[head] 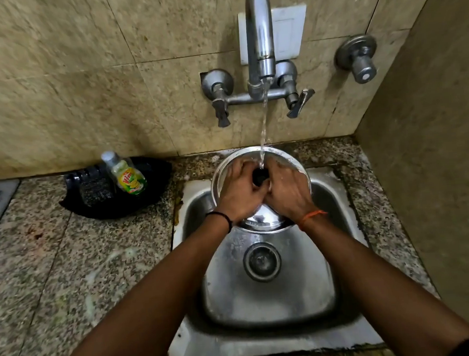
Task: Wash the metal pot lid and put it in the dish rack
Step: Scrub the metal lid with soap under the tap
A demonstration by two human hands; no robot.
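- Metal pot lid (262, 223): held over sink (268, 296), under tap stream.
- Handling: probably stiff, light, slippery wet; take by black knob (260, 176).
- Grip: left hand (239, 195) and right hand (287, 192) curl around the knob area; exact finger contact unclear.

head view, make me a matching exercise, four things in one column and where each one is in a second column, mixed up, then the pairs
Things
1. metal pot lid
2. dish soap bottle
3. tap
4. drain

Places
A. on the tiled wall above the sink
B. in the black tray on the counter, left of the sink
C. in the bottom of the sink basin
D. under the running water, with both hands on it

Pairs: 1-D, 2-B, 3-A, 4-C
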